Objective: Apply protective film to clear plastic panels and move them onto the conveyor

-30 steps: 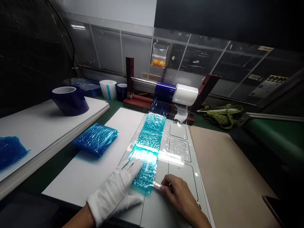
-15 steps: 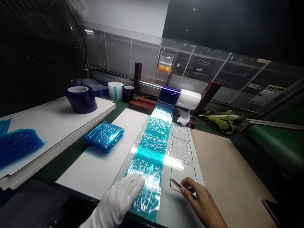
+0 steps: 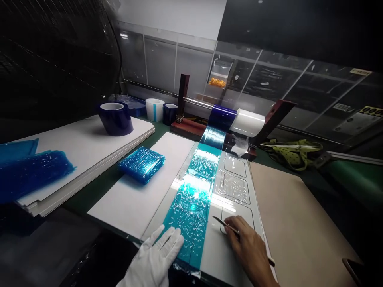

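Note:
A strip of shiny blue protective film (image 3: 191, 219) runs from its roll (image 3: 223, 113) down over a pale sheet marked with rounded outlines (image 3: 236, 219). My left hand (image 3: 157, 253), in a white glove, lies flat with fingers outstretched on the strip's near left edge. Bare, my right hand (image 3: 247, 243) is closed round a slim craft knife (image 3: 221, 221). The blade points left, just off the film's right edge, over the pale sheet. The film's surface is wrinkled and bubbled, with bright glare across its middle.
A white roll (image 3: 248, 121) shares the rod of the dark red stand (image 3: 182, 95). At left, a large blue tape roll (image 3: 115, 119) sits on stacked white boards (image 3: 89, 159). A pile of blue film pieces (image 3: 142, 165) rests nearby. Brown board (image 3: 293, 215) lies at right.
My left hand has drawn back toward the near edge, its fingers more spread. The film beneath lies flatter. My right hand, with the knife, has turned knuckles up beside the strip. The view has shifted.

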`<move>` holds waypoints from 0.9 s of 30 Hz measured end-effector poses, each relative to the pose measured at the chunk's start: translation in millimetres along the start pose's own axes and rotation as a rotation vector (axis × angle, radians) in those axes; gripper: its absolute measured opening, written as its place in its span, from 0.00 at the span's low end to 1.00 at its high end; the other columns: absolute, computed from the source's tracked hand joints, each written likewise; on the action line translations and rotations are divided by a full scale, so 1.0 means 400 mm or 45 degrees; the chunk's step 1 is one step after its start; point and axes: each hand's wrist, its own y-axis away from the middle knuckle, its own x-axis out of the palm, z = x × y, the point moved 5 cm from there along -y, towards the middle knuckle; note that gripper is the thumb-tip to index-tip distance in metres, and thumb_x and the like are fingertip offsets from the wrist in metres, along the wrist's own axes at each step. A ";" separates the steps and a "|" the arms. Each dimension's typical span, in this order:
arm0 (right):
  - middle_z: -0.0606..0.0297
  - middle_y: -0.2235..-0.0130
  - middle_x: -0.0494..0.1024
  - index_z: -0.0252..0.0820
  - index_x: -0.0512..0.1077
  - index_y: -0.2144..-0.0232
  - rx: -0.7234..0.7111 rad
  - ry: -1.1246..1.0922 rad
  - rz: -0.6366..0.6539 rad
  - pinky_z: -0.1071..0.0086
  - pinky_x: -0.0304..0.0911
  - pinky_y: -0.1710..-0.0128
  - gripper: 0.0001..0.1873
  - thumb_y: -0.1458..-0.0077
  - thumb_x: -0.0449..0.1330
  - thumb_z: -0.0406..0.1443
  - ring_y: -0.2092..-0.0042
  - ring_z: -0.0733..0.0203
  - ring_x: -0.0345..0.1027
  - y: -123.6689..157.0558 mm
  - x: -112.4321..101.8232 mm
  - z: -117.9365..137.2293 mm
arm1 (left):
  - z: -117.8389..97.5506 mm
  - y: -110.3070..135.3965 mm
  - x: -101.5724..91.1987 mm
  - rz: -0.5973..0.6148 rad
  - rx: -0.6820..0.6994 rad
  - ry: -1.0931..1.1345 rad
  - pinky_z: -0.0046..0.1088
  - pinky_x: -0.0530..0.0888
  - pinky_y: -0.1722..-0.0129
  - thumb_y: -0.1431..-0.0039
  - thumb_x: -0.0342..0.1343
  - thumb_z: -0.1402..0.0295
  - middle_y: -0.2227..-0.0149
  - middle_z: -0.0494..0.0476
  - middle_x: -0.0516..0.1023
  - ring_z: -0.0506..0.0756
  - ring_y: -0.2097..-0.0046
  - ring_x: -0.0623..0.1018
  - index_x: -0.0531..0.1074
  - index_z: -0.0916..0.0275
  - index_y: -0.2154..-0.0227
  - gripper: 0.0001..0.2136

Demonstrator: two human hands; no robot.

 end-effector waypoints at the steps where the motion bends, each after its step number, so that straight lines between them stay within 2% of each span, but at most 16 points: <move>1: 0.68 0.62 0.77 0.50 0.69 0.65 -0.020 0.027 0.003 0.70 0.60 0.72 0.10 0.38 0.48 0.37 0.66 0.59 0.74 -0.006 -0.003 0.016 | 0.005 -0.003 -0.009 -0.003 -0.011 -0.010 0.34 0.38 0.33 0.45 0.48 0.70 0.50 0.48 0.77 0.51 0.45 0.69 0.68 0.59 0.47 0.22; 3: 0.67 0.64 0.76 0.48 0.70 0.66 -0.074 0.080 0.004 0.71 0.56 0.73 0.10 0.38 0.48 0.36 0.67 0.59 0.73 -0.020 -0.011 0.056 | 0.016 -0.009 -0.024 0.031 -0.046 -0.033 0.38 0.39 0.33 0.48 0.48 0.73 0.47 0.48 0.75 0.53 0.42 0.66 0.66 0.57 0.45 0.25; 5: 0.65 0.64 0.76 0.47 0.70 0.66 -0.138 0.115 0.010 0.71 0.53 0.74 0.11 0.36 0.48 0.35 0.67 0.60 0.72 -0.037 -0.018 0.105 | 0.042 -0.017 -0.029 0.096 -0.202 -0.036 0.39 0.51 0.36 0.47 0.48 0.74 0.45 0.51 0.72 0.56 0.41 0.65 0.63 0.56 0.42 0.27; 7: 0.65 0.65 0.76 0.45 0.71 0.67 -0.196 0.152 0.031 0.72 0.50 0.74 0.12 0.36 0.48 0.35 0.67 0.61 0.71 -0.060 -0.019 0.155 | 0.076 -0.029 -0.024 0.108 -0.429 -0.032 0.41 0.62 0.44 0.43 0.49 0.72 0.49 0.55 0.73 0.58 0.46 0.70 0.61 0.54 0.40 0.26; 9: 0.66 0.66 0.75 0.44 0.71 0.67 -0.256 0.215 0.054 0.71 0.47 0.74 0.12 0.36 0.48 0.33 0.67 0.62 0.69 -0.089 -0.011 0.203 | 0.102 -0.044 -0.013 0.033 -0.586 -0.058 0.42 0.68 0.53 0.40 0.50 0.71 0.55 0.57 0.76 0.59 0.53 0.73 0.65 0.52 0.43 0.22; 12: 0.67 0.66 0.75 0.43 0.70 0.68 -0.347 0.289 0.079 0.70 0.43 0.75 0.11 0.36 0.49 0.30 0.67 0.63 0.67 -0.135 0.014 0.263 | 0.119 -0.060 0.013 -0.041 -0.646 -0.121 0.41 0.69 0.59 0.40 0.53 0.69 0.60 0.57 0.77 0.59 0.58 0.74 0.72 0.53 0.49 0.16; 17: 0.67 0.66 0.74 0.43 0.69 0.70 -0.458 0.336 0.111 0.68 0.40 0.76 0.13 0.37 0.49 0.28 0.67 0.64 0.65 -0.187 0.057 0.328 | 0.109 -0.053 0.020 -0.089 -0.596 -0.262 0.41 0.69 0.60 0.42 0.55 0.71 0.59 0.58 0.78 0.60 0.57 0.74 0.74 0.53 0.52 0.15; 22: 0.66 0.67 0.74 0.42 0.69 0.70 -0.492 0.377 0.147 0.68 0.38 0.76 0.12 0.38 0.49 0.27 0.67 0.64 0.64 -0.194 0.065 0.334 | 0.102 -0.043 0.016 -0.093 -0.583 -0.343 0.42 0.68 0.59 0.42 0.56 0.71 0.59 0.57 0.78 0.61 0.56 0.74 0.72 0.54 0.50 0.17; 27: 0.66 0.67 0.75 0.43 0.70 0.70 -0.439 0.421 0.168 0.68 0.38 0.76 0.13 0.37 0.49 0.28 0.68 0.64 0.65 -0.154 0.027 0.246 | 0.107 -0.041 0.015 -0.193 -0.541 -0.310 0.40 0.68 0.59 0.42 0.57 0.70 0.57 0.57 0.78 0.60 0.55 0.73 0.72 0.54 0.51 0.16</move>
